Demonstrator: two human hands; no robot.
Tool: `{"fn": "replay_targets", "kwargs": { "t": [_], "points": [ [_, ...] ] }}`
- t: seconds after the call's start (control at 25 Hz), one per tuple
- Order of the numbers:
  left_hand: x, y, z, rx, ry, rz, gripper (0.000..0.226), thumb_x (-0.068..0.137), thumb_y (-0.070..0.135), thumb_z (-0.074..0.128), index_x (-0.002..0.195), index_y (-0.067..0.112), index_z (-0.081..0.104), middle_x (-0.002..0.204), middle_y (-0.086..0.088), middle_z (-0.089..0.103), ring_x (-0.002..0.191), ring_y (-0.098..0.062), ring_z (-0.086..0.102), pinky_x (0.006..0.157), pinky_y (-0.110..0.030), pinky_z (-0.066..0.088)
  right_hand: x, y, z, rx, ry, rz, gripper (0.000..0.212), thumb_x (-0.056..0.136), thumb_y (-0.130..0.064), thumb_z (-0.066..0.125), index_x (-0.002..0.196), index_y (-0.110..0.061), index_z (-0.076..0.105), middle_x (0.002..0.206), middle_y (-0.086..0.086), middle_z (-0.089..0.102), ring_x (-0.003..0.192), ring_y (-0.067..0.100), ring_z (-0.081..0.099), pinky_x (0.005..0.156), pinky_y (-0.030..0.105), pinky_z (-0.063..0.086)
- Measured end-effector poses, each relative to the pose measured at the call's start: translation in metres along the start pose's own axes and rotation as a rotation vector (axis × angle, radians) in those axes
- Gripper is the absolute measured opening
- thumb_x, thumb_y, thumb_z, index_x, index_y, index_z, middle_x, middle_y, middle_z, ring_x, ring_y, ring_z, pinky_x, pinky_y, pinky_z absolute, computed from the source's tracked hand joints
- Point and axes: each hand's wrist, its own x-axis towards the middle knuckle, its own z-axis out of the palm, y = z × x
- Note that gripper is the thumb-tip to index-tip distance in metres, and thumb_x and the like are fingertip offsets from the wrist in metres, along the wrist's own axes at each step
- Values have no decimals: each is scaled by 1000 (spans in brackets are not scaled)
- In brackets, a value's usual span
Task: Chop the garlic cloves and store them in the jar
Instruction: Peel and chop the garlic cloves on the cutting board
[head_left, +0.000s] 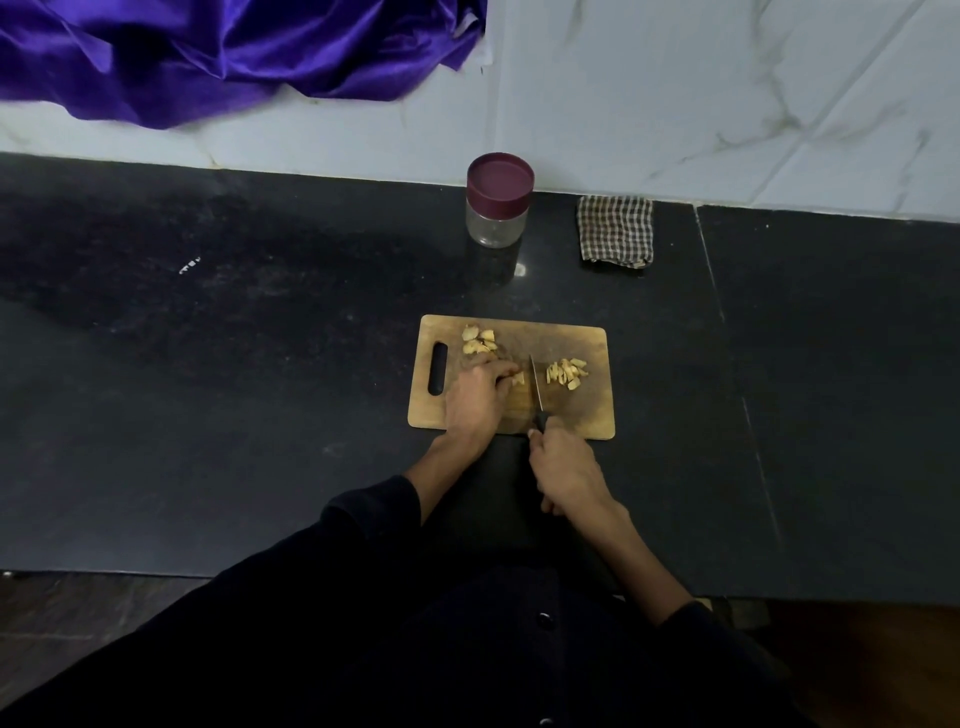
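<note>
Wooden cutting board (582, 415) sits on dark countertop (260, 389), handle slot to the left. Left hand (475, 400) rests on the board w/ fingers curled, pinning a garlic clove (518, 378) right beside the blade. Right hand (563, 470) is wrapped tight round the black handle of the knife (536, 387) at the board's near edge; blade points away from the person, standing between the held clove & the chopped garlic pile (567, 373) on the right. Whole cloves (479, 340) lie near the board's far-left corner, just beyond the left hand. Jar (498, 205) w/ maroon lid on stands upright behind the board, near the wall, well apart from it. Checked cloth (615, 231) lies folded right of the jar. Purple fabric (234, 52) is bunched top left
</note>
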Motion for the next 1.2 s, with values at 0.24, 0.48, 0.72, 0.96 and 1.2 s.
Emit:
{"fn": "replay_targets", "kwargs": {
  "t": [0.24, 0.48, 0.72, 0.96, 1.2],
  "points": [
    [0, 1, 1, 21, 8, -21, 22, 92, 19, 60, 112, 22, 70, 116, 1, 61, 102, -15, 59, 87, -34, 50, 3, -3, 3, -20, -26, -21, 25, 107, -33, 34, 111, -12, 46, 92, 12, 65, 57, 24, 68, 55, 40, 59],
    [0, 2, 1, 40, 0, -20, 23, 92, 19, 60, 112, 22, 69, 117, 1, 60, 102, -15, 59, 88, -34, 51, 5, -6, 9, -34, 1, -20, 25, 106, -30, 35, 115, -9, 46, 102, 14, 64, 84, 33, 69, 76, 51, 58],
    [0, 3, 2, 52, 7, -23, 22, 92, 19, 60, 112, 22, 70, 113, 2, 60, 99, -14, 59, 85, -35, 52, 6, -6, 11, -50, -43, 43, 29, 107, -26, 33, 123, -5, 45, 121, 19, 60, 106, 35, 61, 74, 38, 43],
    [0, 2, 3, 41, 20, -12, 19, 91, 21, 60, 107, 21, 72, 110, 2, 62, 96, -15, 60, 83, -38, 52, 2, 6, 9, -15, -26, 78, 31, 106, -31, 32, 122, -8, 47, 111, 16, 62, 85, 34, 68, 72, 47, 59],
    [2, -4, 4, -13, 11, -3, 21, 91, 17, 61, 109, 18, 71, 113, 1, 63, 99, -15, 60, 88, -32, 50, 2, 4, 1, 39, 18, 55, 28, 106, -33, 33, 116, -11, 46, 93, 12, 65, 59, 27, 68, 50, 39, 58]
  ]
}}
